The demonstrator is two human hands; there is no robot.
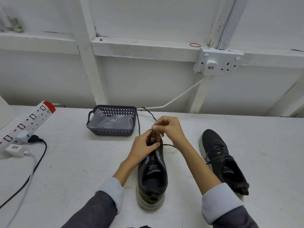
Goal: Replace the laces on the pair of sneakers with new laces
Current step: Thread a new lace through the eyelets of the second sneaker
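Two grips, left hand (144, 146) and right hand (168, 128), pinching thin dark lace (168, 145), mesh sneaker (153, 180)

Fig. 1. Single head-worn wide-angle cam, looking fwd & down across white table (69, 170) to wall (148, 79) behind. Close range: left hand (144, 145) & right hand (169, 127) sit centre frame at sneaker (153, 178) & lace (139, 125); forearms (130, 168) enter from bottom edge. Table's far edge lies approx. mid-height; wall fills upper half.
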